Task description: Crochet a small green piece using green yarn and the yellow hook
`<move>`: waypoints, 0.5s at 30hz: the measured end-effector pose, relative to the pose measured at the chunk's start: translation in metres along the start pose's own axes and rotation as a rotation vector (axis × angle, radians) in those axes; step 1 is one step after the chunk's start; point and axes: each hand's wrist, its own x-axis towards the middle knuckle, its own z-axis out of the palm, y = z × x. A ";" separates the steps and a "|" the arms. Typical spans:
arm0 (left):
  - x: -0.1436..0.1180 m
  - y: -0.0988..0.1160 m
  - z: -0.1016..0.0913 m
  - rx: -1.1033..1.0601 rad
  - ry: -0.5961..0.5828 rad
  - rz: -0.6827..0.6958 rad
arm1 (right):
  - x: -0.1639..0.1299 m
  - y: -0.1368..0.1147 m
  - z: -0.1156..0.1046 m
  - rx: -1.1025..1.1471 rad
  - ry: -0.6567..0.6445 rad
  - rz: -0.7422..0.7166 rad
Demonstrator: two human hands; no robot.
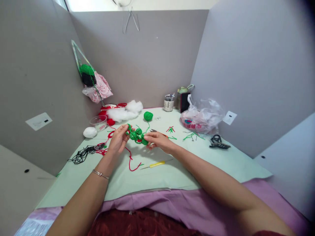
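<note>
Head view is showing the left hand (119, 139) and the right hand (158, 141) each pinching one end of a green crocheted piece (136, 135), fingers curled closed on it, holding it just above the pale green table cover (172, 170). The piece is looking partly made: several small knobs are formed, and a strand is trailing to the green yarn ball (148, 115) behind it, so it is not yet cut free. A yellow crochet hook (156, 164) is lying idle near the wrists, with red yarn (131, 162) beside it. Further out, a clear cup (98, 122) is sitting by white stuffing (125, 112); its contents are unclear. A small jar (169, 103) is holding tools, and a plastic bag (201, 115) is slumping on the right.
</note>
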 end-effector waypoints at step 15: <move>-0.024 0.012 0.024 0.264 -0.218 0.024 | -0.011 -0.017 0.013 -0.129 0.183 -0.267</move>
